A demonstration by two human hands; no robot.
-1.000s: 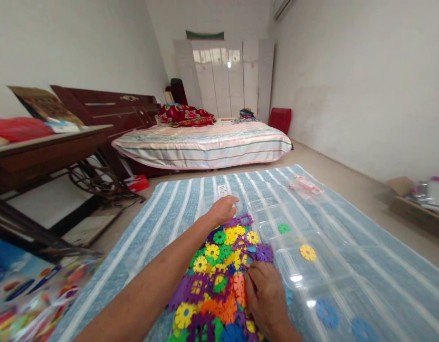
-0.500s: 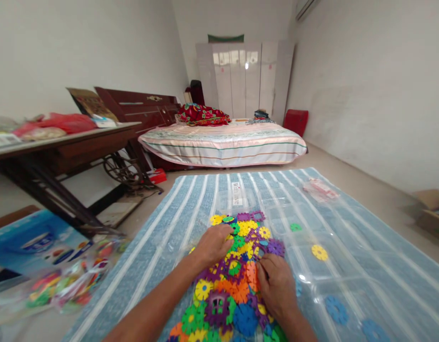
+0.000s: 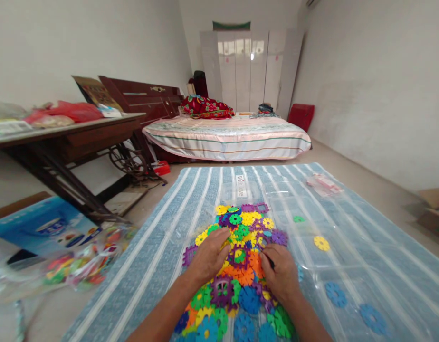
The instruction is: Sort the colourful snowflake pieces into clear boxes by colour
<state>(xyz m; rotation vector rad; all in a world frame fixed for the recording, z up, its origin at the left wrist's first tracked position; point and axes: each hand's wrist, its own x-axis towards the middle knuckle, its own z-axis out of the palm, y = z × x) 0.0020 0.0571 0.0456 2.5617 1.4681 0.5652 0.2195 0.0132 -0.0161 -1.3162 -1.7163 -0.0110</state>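
A heap of flat plastic snowflake pieces (image 3: 245, 275) in yellow, green, purple, orange and blue spreads over the striped cloth, with square purple frame pieces (image 3: 223, 290) among them. My left hand (image 3: 209, 254) lies over the left side of the heap, its fingers stretched out and touching pieces. On the right edge of the heap, my right hand (image 3: 281, 271) has its fingers curled in toward the thumb beside some orange pieces (image 3: 255, 262); whatever is between them is hidden. Right of that hand, clear plastic trays (image 3: 308, 270) hold a yellow piece (image 3: 321, 243), a green piece (image 3: 298, 219) and blue pieces (image 3: 336, 294).
A clear lid with a printed label (image 3: 240, 186) lies beyond the heap, and a pinkish plastic packet (image 3: 324, 184) sits at the far right of the cloth (image 3: 162, 232). Left of the table are bags of colourful things (image 3: 87, 266), a blue box (image 3: 44, 228) and a sewing-machine table (image 3: 77, 137).
My left hand has shifted back and lower across the heap, uncovering green and yellow pieces, and its fingers are straighter. My right hand stays at the heap's right edge. The view has tilted slightly.
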